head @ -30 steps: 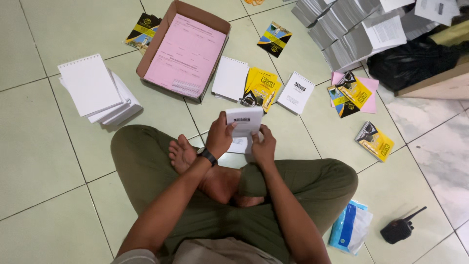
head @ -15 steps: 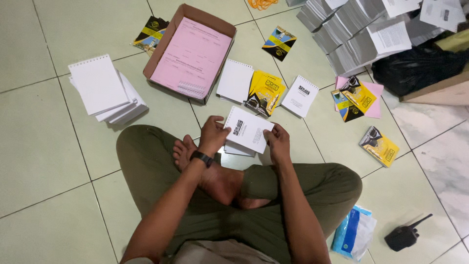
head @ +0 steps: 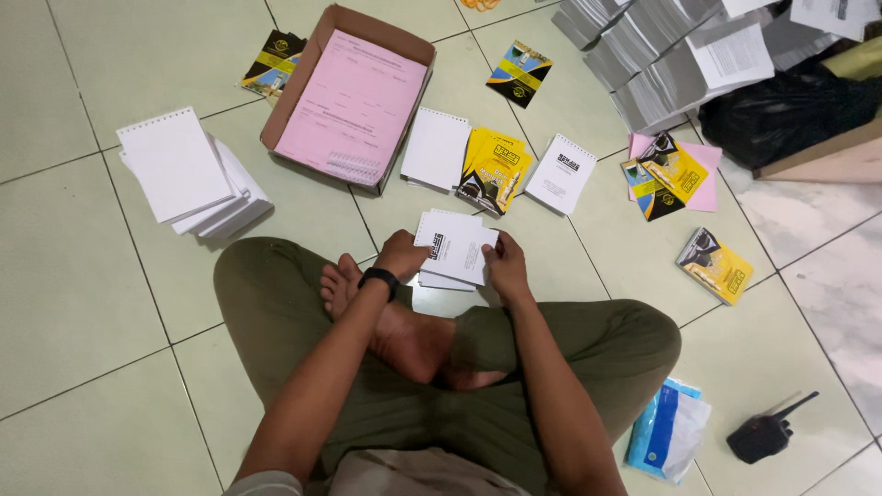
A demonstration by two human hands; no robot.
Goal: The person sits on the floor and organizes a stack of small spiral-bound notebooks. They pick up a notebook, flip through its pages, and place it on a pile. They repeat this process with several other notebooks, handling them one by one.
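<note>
At mid-frame, the left hand [head: 402, 254] and right hand [head: 504, 266] each gripped an edge of a white booklet [head: 456, 248] above the crossed legs [head: 441, 367]. Beyond lay yellow covers [head: 493, 168], then a box [head: 322, 55] of pink sheets [head: 354, 101] at upper centre.

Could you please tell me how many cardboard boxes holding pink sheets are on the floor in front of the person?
1. The open cardboard box lies on the tiled floor ahead of the person, left of centre, with pink sheets inside. Others may be out of view.
</note>
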